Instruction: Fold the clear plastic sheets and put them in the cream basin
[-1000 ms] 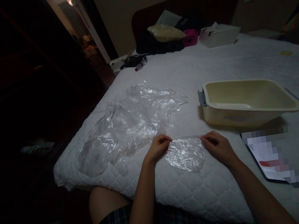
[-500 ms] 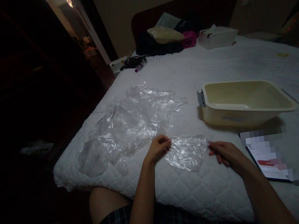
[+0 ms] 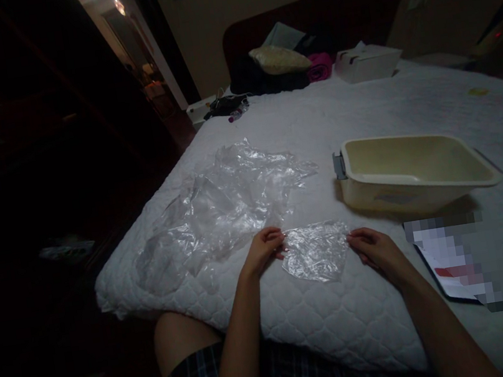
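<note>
While facing the near edge of the bed [image 3: 330, 334], hold there the left side of the small clear plastic sheet [image 3: 315, 254] with left hand [image 3: 264, 251], and touch its right side with narrow right hand [image 3: 377, 251], though cannot tell if really pinching. Farther, see the lit device [image 3: 450, 272], then the larger crumpled plastic [image 3: 217, 209] at left and the cream tub [image 3: 415, 194] at right. At the far end, find the yellowish cushion [image 3: 279, 59] and white box [image 3: 369, 64] before the dark headboard [image 3: 347, 7].
</note>
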A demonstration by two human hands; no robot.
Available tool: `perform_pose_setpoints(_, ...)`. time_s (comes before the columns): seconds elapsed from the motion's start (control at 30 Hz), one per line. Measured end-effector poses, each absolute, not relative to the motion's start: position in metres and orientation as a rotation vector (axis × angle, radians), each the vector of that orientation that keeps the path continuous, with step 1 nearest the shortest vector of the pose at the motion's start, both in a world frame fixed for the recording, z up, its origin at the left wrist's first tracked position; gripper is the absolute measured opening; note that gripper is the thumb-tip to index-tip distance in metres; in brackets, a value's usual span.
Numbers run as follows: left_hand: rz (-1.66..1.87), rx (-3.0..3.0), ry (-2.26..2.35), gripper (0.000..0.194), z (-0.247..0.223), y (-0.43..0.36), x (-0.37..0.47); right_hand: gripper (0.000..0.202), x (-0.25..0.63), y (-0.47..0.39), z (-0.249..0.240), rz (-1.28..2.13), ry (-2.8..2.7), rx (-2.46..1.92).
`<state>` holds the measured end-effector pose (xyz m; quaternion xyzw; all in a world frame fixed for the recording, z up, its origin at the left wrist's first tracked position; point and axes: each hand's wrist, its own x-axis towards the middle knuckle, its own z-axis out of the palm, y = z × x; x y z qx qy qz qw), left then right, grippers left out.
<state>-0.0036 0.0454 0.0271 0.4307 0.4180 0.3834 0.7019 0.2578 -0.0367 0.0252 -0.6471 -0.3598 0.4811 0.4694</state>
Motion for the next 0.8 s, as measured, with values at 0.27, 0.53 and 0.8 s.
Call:
perform_pose_setpoints(0.27, 0.851, 1.045, 0.996, 0.045, 0.0216, 0.0437, -0.0014, 0.043, 0.2536, -0.0291, 0.0303, 1.233, -0.908, -1.716)
perform_pose_setpoints(0.53, 0.692, 1.199, 1.143, 0.035, 0.0214, 0.0444, 0.0005, 0.043, 0.2535, -0.0287, 0.0265, 1.231, -0.981, -1.731)
perform_pose_setpoints(0.8, 0.648, 1.137, 1.040, 0.036, 0.0214, 0.0476, -0.0009, 0.039, 0.2534, -0.0295, 0.0227, 1.227, -0.937, -1.648)
